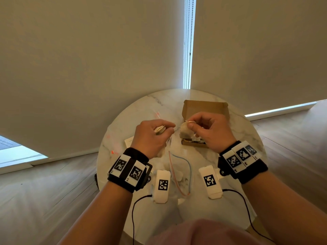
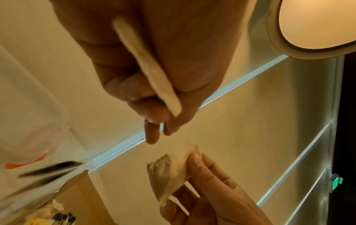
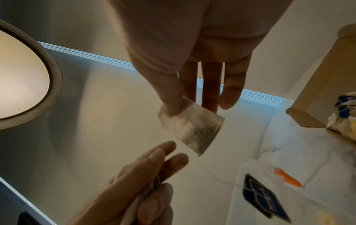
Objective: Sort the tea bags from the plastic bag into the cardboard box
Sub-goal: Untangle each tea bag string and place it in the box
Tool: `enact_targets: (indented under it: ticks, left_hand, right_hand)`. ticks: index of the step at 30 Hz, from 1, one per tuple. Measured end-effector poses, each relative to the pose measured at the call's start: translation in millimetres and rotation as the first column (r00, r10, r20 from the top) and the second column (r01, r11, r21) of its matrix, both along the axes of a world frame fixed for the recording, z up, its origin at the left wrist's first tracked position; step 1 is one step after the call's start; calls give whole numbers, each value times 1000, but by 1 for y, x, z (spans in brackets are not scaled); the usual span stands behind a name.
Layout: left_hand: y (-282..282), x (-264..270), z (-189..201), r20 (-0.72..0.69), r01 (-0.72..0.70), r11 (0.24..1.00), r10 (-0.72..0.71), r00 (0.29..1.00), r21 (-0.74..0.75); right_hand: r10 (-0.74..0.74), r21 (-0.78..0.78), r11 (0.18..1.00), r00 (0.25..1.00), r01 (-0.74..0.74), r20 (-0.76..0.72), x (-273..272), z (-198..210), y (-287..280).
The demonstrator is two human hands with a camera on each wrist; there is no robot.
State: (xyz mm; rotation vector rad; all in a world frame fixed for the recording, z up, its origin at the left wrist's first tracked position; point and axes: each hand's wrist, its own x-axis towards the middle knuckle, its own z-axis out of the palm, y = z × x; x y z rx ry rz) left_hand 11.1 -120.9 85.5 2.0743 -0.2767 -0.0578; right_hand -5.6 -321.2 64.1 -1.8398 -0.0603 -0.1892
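Note:
My left hand (image 1: 165,129) grips a small stack of tea bags (image 1: 159,130) above the round marble table (image 1: 134,110); the stack shows edge-on (image 2: 148,64) in the left wrist view. My right hand (image 1: 190,125) pinches a single tea bag (image 1: 184,131) by its top corner between thumb and fingers (image 3: 171,105), just left of the open cardboard box (image 1: 205,106). A thin string runs from that bag (image 3: 192,127) to a blue tag (image 3: 263,197). The box holds several tea bags (image 1: 195,139). The clear plastic bag (image 1: 178,174) lies flat near me.
Two white marker-tagged devices (image 1: 161,184) (image 1: 210,181) with black cables lie at the near side of the table. A white card (image 1: 129,141) sits under my left hand. Wood floor surrounds the table; blinds hang behind it.

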Motion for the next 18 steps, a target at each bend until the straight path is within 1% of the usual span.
enact_targets:
  ticks: [4,6,9,12,15,18]
  left_hand:
    - [-4,4,10,6,108,994,-109,994,31]
    - [-6,5,11,9,126,991,-126,992,37]
    - [-2,5,8,8,46,999,-46,999,1]
    - [11,3,0,-58,-64,997,63,996,-30]
    - [20,0,-11,-157,-75,996,82,984,52]
    - [23,-4,-21,-189,-57,988,85,978,145]
  right_hand:
    - [21,-26,999,1000,-20,18,0,4,3]
    - [19,-34,999,999,-18,30,0,7,4]
    - [-20,-8,1000,999,21,41,2,8,-3]
    - [-146,41,989,989,145,27,3,12,-16]
    - [-235,67,970,972,234,3,4,13,-27]
    - [-283,91,955,959,283,-13,6,14,-33]
